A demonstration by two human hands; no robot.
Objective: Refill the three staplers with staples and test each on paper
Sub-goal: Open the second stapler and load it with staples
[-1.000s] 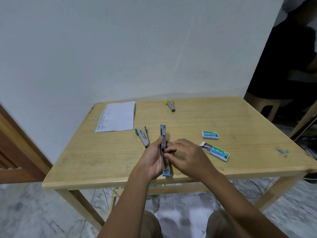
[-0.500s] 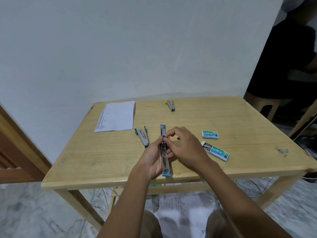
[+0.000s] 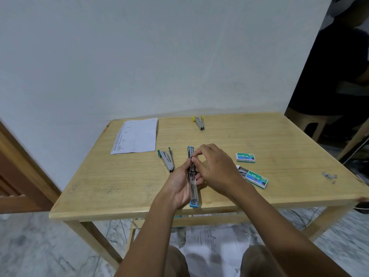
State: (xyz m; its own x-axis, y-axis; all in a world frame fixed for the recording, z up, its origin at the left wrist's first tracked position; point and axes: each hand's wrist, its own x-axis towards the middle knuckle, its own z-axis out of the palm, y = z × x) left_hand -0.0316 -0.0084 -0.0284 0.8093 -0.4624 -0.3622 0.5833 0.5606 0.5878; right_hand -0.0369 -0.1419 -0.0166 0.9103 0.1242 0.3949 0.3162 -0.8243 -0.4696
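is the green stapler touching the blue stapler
Apart. The head view shows bare table between the green stapler, lying on the table, and the blue stapler held in the left hand.

Counter (image 3: 259,136): pale wood w/ visible grain, matt. Blue stapler (image 3: 193,188): dull grey metal channel, blue plastic ends. Green stapler (image 3: 167,159) & yellow stapler (image 3: 199,123): grey metal w/ plastic tips. 2 staple boxes (image 3: 245,157) (image 3: 256,177): printed card, slight sheen. Paper sheet (image 3: 137,135): white, matt. Floor (image 3: 40,246): smooth marbled stone. Wall (image 3: 139,56): matt paint.
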